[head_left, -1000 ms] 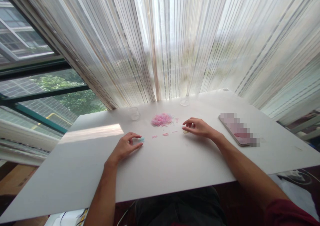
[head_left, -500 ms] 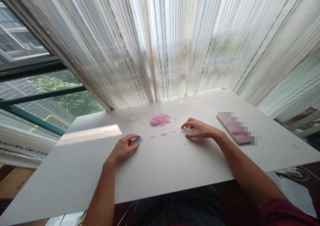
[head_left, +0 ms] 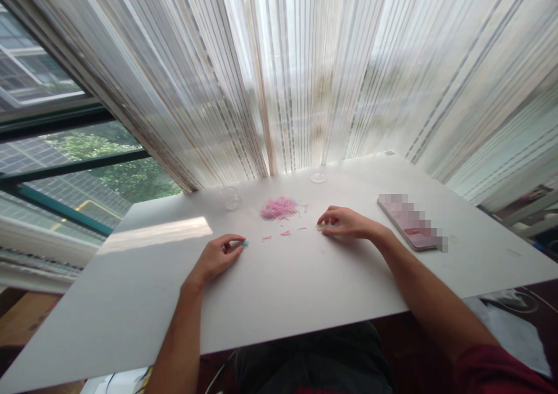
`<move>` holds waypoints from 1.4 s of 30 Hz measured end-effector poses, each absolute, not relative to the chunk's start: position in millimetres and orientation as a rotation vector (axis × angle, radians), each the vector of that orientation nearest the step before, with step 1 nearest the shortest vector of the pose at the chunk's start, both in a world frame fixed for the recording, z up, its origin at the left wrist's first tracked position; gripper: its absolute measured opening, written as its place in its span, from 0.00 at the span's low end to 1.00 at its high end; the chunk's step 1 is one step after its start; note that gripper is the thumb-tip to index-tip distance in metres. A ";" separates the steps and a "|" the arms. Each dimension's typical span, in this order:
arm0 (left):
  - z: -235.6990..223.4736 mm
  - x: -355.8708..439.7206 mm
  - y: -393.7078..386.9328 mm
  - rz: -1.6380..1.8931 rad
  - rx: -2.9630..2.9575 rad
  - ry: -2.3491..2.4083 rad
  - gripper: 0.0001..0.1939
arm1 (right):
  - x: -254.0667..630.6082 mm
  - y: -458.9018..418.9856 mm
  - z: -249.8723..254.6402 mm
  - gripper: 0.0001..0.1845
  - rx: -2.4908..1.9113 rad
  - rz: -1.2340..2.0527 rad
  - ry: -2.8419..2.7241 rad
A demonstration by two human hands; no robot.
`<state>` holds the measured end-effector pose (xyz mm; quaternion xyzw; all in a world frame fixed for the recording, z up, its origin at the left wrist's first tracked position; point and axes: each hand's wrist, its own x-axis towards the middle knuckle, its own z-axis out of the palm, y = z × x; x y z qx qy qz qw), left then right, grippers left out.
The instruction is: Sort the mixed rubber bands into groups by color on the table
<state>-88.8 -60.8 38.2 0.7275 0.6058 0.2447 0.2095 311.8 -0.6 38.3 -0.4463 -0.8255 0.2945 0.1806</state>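
My left hand (head_left: 220,254) rests on the white table (head_left: 261,301) with thumb and forefinger pinched on a small light-blue piece (head_left: 245,243). To the right, my right hand (head_left: 342,224) pinches a small pale-yellow piece (head_left: 321,227) close to the tabletop. Both pieces are too small and too covered by fingers to tell their kind. Between and beyond the hands lies a pile of thin pink and pastel strands (head_left: 279,208). A few pink scraps (head_left: 285,233) lie loose in a row in front of it.
A clear round container (head_left: 230,198) stands behind at the left, and a clear flat lid or dish (head_left: 318,177) is near the curtain (head_left: 296,92). Right of my right hand lies a pink flat case (head_left: 407,225), partly blurred. A window borders the table's left side.
My right thumb has moved up toward the fingers, closing on the yellow piece. My left fingers have tightened a little on the blue piece, which now looks narrower.
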 end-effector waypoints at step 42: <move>31.6 -87.6 -55.6 1.097 2.032 1.804 0.15 | 308.8 3.4 38.7 0.11 -1.250 0.642 -2.098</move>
